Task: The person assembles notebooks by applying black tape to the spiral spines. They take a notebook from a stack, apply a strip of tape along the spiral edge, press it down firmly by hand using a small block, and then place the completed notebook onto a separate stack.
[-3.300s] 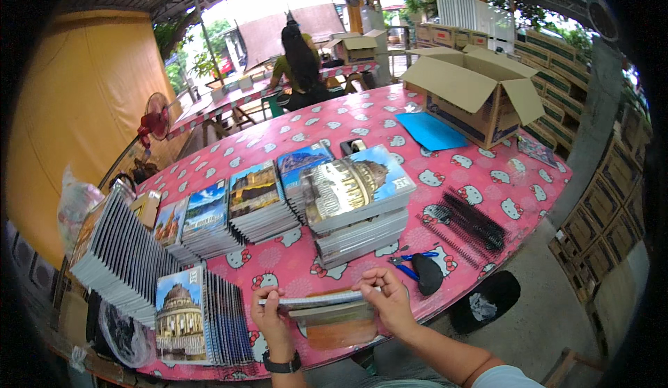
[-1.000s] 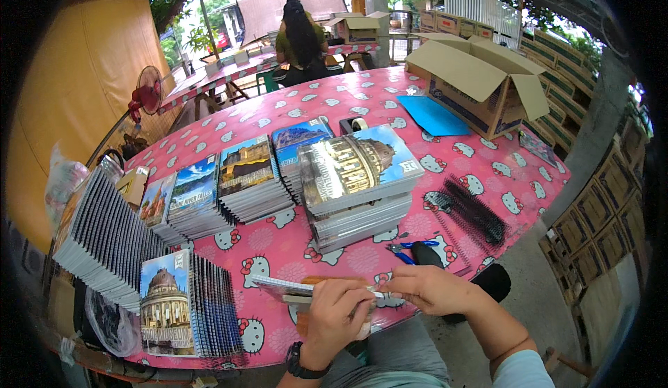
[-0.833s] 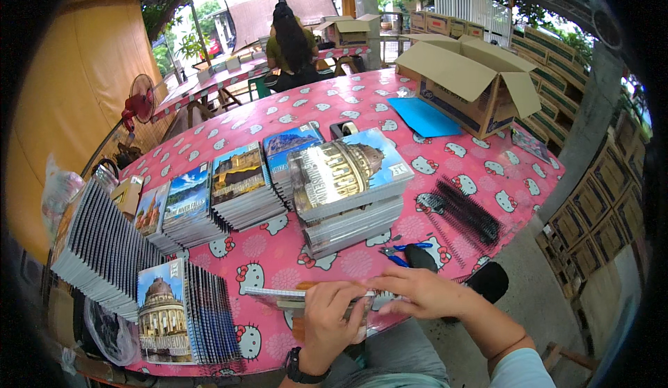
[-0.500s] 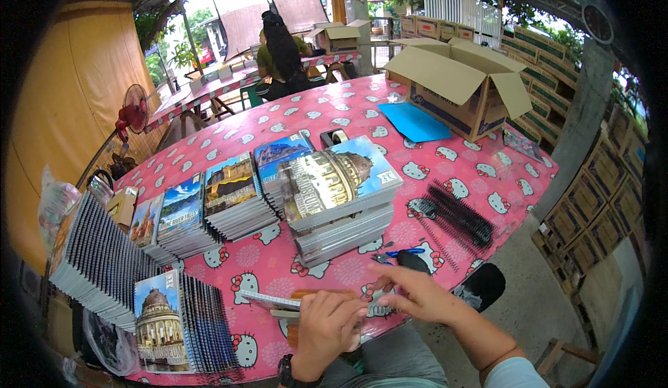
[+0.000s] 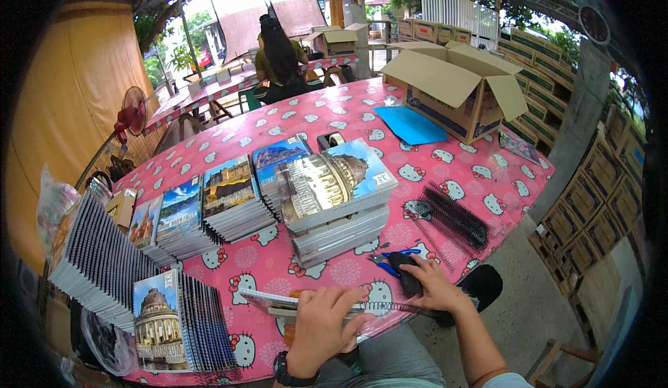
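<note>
Near the table's front edge my left hand (image 5: 323,325) presses and holds a notebook (image 5: 268,297), seen nearly edge-on. A thin spiral wire coil (image 5: 383,306) runs from the notebook's right end toward my right wrist. My right hand (image 5: 433,287) closes its fingers round a dark rounded object (image 5: 403,270), whose kind I cannot make out. Just beside it lie blue-handled pliers (image 5: 384,264). Under the notebook and my left hand shows a piece of brown wood (image 5: 289,334), mostly hidden.
A tall stack of notebooks (image 5: 337,186) stands ahead, with more stacks (image 5: 236,200) leftward. Bound notebooks (image 5: 163,322) lie front left. Loose black coils (image 5: 456,217) are at the right. Behind are an open carton (image 5: 445,96), a blue sheet (image 5: 410,125) and a seated person (image 5: 280,61).
My right hand has moved from above the coil at the notebook's end, out to the right, and closed on the dark rounded object. My left hand stays on the notebook, fingers slightly more spread.
</note>
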The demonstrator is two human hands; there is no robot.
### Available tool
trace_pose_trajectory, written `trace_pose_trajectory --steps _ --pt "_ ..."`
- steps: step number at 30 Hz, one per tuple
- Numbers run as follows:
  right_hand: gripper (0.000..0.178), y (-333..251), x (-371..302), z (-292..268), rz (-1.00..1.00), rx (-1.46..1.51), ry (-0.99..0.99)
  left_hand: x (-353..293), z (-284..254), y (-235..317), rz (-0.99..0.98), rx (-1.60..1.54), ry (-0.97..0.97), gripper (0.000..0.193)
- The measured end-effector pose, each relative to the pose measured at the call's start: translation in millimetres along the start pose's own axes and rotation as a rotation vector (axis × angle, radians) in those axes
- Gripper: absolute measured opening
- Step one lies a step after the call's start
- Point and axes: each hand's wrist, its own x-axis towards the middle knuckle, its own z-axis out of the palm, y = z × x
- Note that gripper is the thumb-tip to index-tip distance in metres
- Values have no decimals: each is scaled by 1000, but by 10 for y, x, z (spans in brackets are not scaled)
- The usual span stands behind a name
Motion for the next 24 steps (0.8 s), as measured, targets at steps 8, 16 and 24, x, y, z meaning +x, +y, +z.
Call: trace_pose_trajectory --steps 8,16,24 --pt "60 282 -26 119 34 62 235 -39 6 -42 -17 23 -49 16" --pt "74 -161 214 87 -40 -164 192 -51 -16 -73 -30 63 -75 16" --pt "78 -86 331 118 -78 -201 -7 -62 37 -117 23 159 -77 20"
